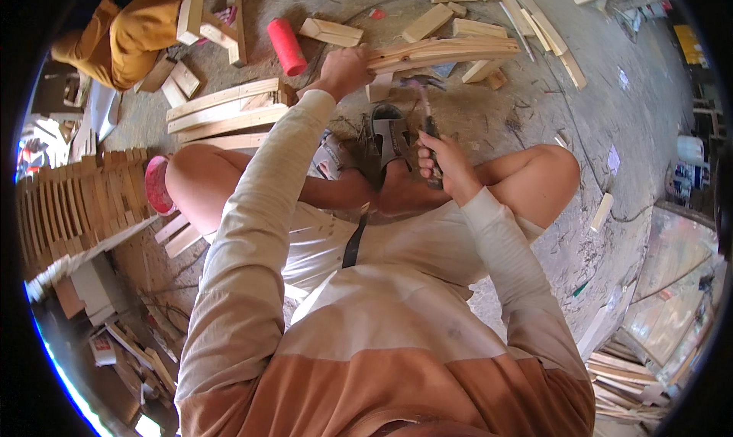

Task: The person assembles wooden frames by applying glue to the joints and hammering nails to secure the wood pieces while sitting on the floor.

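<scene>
My left hand point(345, 72) is closed round the left end of a long pale wooden board point(447, 54), held out in front of me and reaching to the right. My right hand point(449, 162) grips the dark handle of a claw hammer point(422, 105). Its head is raised just below the board, apart from it as far as I can tell. Beside my left wrist lie several stacked wooden pieces point(225, 110). Below the board, my sandalled feet point(388, 135) are drawn in between my bent knees.
A red cylinder point(287, 48) lies beyond my left hand. Loose wood offcuts point(427, 22) are scattered on the concrete floor point(527, 139). Another person in orange-brown clothing point(145, 36) is at far left, near a wooden frame point(221, 29). Stacked curved wood pieces point(84, 204) stand at left.
</scene>
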Available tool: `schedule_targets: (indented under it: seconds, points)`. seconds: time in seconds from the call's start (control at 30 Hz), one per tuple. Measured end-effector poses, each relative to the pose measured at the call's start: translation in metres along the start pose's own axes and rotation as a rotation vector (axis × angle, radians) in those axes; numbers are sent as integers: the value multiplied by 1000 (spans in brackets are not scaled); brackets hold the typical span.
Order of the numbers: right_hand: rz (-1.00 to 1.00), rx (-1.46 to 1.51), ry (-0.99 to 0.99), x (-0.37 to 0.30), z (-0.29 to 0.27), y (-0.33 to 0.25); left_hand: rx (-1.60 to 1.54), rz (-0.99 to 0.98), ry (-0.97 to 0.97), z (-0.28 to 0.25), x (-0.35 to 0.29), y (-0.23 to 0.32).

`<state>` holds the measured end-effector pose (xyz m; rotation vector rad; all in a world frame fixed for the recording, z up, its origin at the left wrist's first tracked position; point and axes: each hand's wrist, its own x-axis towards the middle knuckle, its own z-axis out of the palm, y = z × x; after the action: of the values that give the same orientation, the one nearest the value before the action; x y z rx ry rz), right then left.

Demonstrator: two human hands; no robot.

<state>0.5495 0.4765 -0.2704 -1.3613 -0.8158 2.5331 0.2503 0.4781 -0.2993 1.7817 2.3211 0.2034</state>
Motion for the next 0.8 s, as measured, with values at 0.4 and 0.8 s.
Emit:
schedule_targets:
  seconds: [0.4,0.8]
  points:
    - [-866,-1259,484,-2,3,-65,-142,73,-78,-22,-11,3]
    - [-670,-1478,479,62,-15,-61,0,-40,-363,136,-71,-119]
